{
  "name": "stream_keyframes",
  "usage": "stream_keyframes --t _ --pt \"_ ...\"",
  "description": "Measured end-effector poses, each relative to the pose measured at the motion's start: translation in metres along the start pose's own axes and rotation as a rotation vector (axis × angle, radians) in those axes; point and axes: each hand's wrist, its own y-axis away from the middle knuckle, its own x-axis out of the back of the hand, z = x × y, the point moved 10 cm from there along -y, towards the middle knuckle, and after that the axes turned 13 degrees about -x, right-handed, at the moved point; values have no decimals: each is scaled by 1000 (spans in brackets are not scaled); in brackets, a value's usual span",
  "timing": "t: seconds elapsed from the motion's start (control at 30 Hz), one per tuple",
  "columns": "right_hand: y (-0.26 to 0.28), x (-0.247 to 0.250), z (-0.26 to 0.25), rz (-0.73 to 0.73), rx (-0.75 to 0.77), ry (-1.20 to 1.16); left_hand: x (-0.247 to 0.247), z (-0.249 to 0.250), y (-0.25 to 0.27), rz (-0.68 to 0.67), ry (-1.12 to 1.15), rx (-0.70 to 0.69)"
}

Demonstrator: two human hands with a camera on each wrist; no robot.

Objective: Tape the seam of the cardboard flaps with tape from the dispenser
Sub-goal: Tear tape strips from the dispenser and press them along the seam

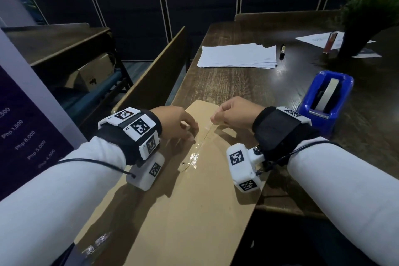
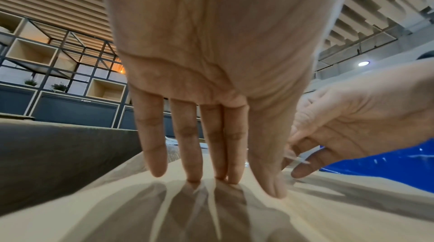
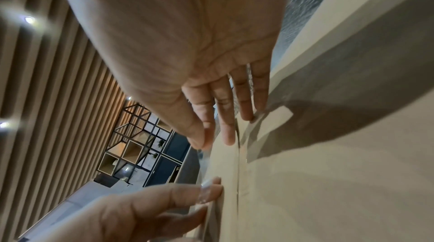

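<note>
Dark wood-grain desk [image 1: 248, 84] carries everything here, and the flat cardboard flaps [image 1: 190, 211] lie along its near left edge, running from 6 o'clock up to the middle of the head view. The seam [image 1: 201, 142] runs down the board's length, already glossy with clear tape near the hands. The blue tape dispenser [image 1: 323, 99] sits at 3 o'clock, just beside the right wrist, with its roll in place. A stack of white paper [image 1: 237, 56] lies at 12 o'clock and a potted plant [image 1: 367, 17] at 2 o'clock.

The left hand [image 1: 174, 123] has its fingers [image 2: 192, 153] straight, tips pressing the cardboard just left of the seam. The right hand [image 1: 235, 114] pinches a clear tape strip [image 1: 212, 123], holding its free end raised above the board.

The likely faults, as I judge them: the strip may land off the seam if the right hand drifts sideways, crease or trap air if lowered slack, or stick to the fingertips. The board may also slide if the left hand eases its pressure.
</note>
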Motion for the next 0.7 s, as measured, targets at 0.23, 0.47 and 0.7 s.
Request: stream_keyframes --t 0.23,0.47,0.7 --pt "-3 -9 4 -58 -48 -17 1 2 1 31 49 -15" --pt "-13 -9 -3 17 23 134 1 3 2 46 35 -17" --pt "-16 -10 -3 42 19 139 3 3 2 54 15 -19"
